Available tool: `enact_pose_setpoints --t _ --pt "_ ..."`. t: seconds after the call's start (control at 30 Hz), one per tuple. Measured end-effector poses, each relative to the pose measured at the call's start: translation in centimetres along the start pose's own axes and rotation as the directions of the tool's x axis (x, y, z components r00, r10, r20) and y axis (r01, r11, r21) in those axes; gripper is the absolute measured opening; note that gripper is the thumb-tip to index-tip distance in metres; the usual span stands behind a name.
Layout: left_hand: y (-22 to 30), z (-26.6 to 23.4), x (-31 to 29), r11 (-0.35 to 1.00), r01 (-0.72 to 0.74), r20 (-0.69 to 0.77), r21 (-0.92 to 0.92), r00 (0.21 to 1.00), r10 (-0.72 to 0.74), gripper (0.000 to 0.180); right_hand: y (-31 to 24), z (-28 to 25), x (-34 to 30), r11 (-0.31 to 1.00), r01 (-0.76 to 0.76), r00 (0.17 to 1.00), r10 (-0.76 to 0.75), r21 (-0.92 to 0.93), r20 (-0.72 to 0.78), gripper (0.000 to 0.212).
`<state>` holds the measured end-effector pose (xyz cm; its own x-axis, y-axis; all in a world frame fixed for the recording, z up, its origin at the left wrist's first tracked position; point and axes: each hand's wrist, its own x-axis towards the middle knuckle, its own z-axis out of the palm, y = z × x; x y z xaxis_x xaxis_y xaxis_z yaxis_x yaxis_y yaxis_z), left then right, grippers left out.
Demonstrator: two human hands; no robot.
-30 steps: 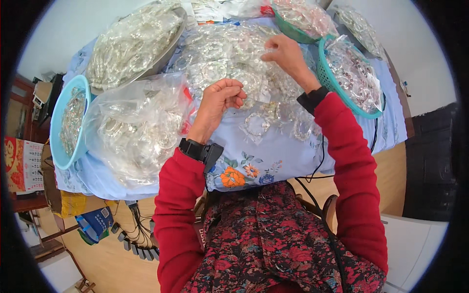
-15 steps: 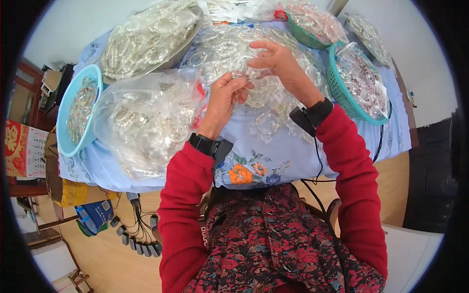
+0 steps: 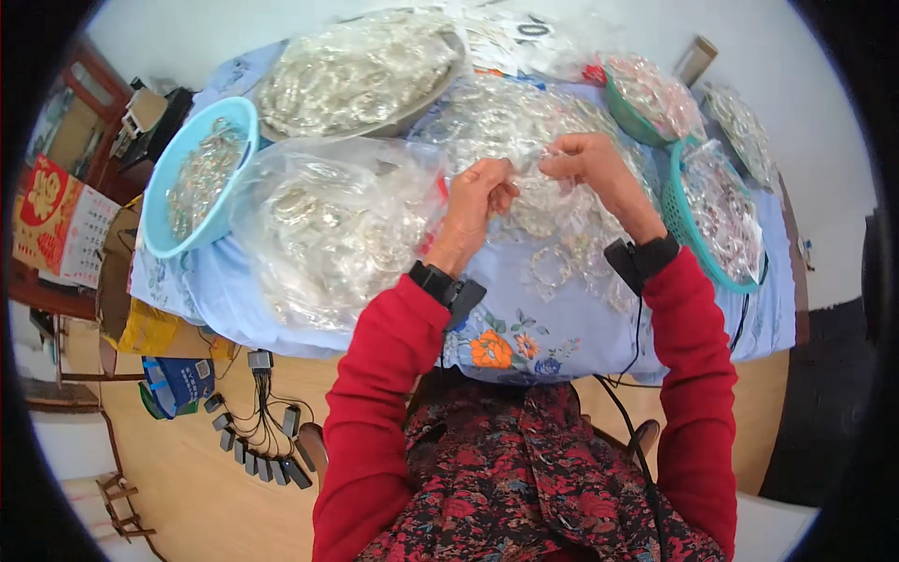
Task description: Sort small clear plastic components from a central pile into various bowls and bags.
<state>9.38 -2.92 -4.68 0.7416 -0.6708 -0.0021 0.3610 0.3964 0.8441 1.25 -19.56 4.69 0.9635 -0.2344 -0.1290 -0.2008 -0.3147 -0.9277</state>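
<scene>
Both hands are raised over a heap of shiny silver-coloured bangles in small clear plastic bags (image 3: 524, 108) at the middle of the table. My left hand (image 3: 478, 201) is closed, its thumb and forefinger pinching what looks like a small clear plastic bag (image 3: 527, 167). Facing it, my right hand (image 3: 595, 170) is also closed, with thumb and fingertips together at the other side of that bag. Glare and the similar heap behind blur the bag's outline, and its contents cannot be made out. Loose bagged bangles (image 3: 552, 267) lie nearer me on the blue flowered cloth.
A large clear bag of bangles (image 3: 328, 234) lies left of my hands. Beyond it stand a light-blue basin (image 3: 154, 220) and a wide heaped tray (image 3: 426, 117). Teal basket (image 3: 682, 220) and green basket (image 3: 626, 114) stand at right. Cables hang near my right wrist.
The whole view has shifted, so the table sits further right. My hands have drawn slightly apart, and my right hand's fingers, spread before, are now pinched together.
</scene>
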Motion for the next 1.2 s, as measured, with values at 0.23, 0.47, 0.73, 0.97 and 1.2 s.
enact_pose_setpoints --t 0.23,0.47,0.73,0.97,1.2 --pt "-0.7 0.3 -0.2 0.996 0.027 -0.065 -0.084 0.997 -0.033 0.028 -5.4 1.9 5.0 0.978 0.154 0.987 -0.145 0.143 -0.069 0.011" --pt "-1.9 -0.3 0.3 0.999 0.021 -0.008 -0.050 1.000 -0.022 0.027 -9.5 7.0 12.7 0.685 0.496 0.818 -0.575 0.533 -0.022 0.030" --pt "-0.9 0.6 -0.1 0.997 0.057 -0.062 -0.056 0.996 -0.061 0.026 -2.3 2.6 10.4 0.927 0.259 0.966 -0.249 0.272 -0.071 0.039" --pt "-0.6 -0.2 -0.2 0.984 -0.175 -0.256 0.037 0.950 0.178 0.022 6.4 0.8 5.4 0.611 0.428 0.816 -0.578 -0.666 -0.005 0.045" --pt "-0.5 -0.4 0.3 0.971 -0.227 -0.451 -0.070 0.876 0.173 0.022 8.5 0.7 0.8 0.264 0.442 0.803 -0.543 -0.857 0.247 0.049"
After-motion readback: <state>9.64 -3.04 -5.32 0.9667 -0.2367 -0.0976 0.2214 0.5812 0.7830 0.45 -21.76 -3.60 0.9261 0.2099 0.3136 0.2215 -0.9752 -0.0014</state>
